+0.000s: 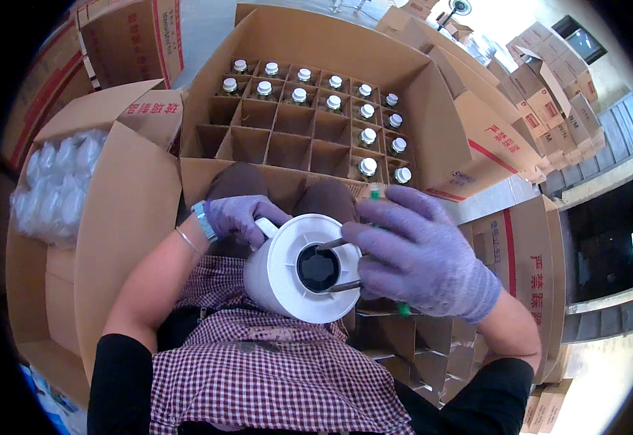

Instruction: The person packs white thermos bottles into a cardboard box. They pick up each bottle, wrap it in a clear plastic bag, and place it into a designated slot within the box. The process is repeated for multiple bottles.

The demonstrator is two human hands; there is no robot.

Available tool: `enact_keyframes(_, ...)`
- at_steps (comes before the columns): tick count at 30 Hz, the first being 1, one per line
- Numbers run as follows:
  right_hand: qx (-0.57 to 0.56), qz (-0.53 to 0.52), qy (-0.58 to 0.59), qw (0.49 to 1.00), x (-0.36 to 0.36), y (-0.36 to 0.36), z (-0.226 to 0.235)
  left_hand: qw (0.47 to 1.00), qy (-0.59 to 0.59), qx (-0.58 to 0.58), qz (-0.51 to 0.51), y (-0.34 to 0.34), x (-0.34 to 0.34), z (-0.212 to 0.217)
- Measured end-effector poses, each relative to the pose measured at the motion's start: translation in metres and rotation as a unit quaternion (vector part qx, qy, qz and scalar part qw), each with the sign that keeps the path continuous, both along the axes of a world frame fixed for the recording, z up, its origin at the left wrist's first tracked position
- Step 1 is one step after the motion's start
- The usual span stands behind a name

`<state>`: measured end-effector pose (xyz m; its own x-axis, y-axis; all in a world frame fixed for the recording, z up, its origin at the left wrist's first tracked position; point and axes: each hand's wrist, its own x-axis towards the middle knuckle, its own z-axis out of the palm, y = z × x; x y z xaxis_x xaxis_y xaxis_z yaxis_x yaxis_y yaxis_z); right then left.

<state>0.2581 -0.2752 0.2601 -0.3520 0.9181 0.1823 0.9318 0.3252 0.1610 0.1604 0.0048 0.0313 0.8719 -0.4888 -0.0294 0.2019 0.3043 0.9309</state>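
Here, a person seen from above bends both gloved forearms inward over the lap. The left hand (240, 217) is curled around the handle of a white cylinder (280, 283), thumb side toward the middle. The right hand (421, 254) comes in from the right, its fingers bent and close together, pointing left across the cylinder's rim; whether they pinch anything cannot be told.

The cylinder sits between the hands, above the checked apron (273, 377). It is smooth and tilted so its wide ring-shaped face shows, with a round, dark opening (318, 270) in the middle. Two dark prongs (344, 286) extend from the right hand's side into that opening, and bits of green (403, 309) show around the hand. On the far side stands a divided carton (316, 36) holding white-capped bottles (300, 96).
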Motion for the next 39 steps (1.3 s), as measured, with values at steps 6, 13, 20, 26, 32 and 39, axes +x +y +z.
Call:
enact_keyframes(6, -0.059, 0.102, -0.123, 0.985, -0.006, 0.000, -0.009, 0.999, 0.003, 0.014, -0.052, -0.009, 0.012, -0.004)
enact_keyframes(13, -0.230, -0.129, 0.002, 0.965, 0.008, 0.004, -0.023, 0.995, 0.041, -0.001, 0.090, -0.033, -0.030, 0.038)
enact_keyframes(20, -0.231, -0.507, 0.562, 0.611, 0.058, 0.009, -0.101, 0.912, -0.108, 0.301, 0.256, -0.125, -0.112, 0.040)
enact_keyframes(26, 0.034, -0.504, 0.548, 0.666, 0.131, 0.029, -0.116, 0.918, -0.022, 0.158, 0.363, -0.107, -0.086, 0.013)
enact_keyframes(32, -0.023, -0.580, 0.184, 0.794, 0.244, 0.019, -0.203, 0.891, -0.057, 0.099, 0.440, -0.095, -0.081, -0.002)
enact_keyframes(39, 0.030, -0.629, 0.140, 0.764, 0.251, -0.003, -0.289, 0.430, -0.083, 0.724, 0.533, 0.085, -0.184, 0.050)
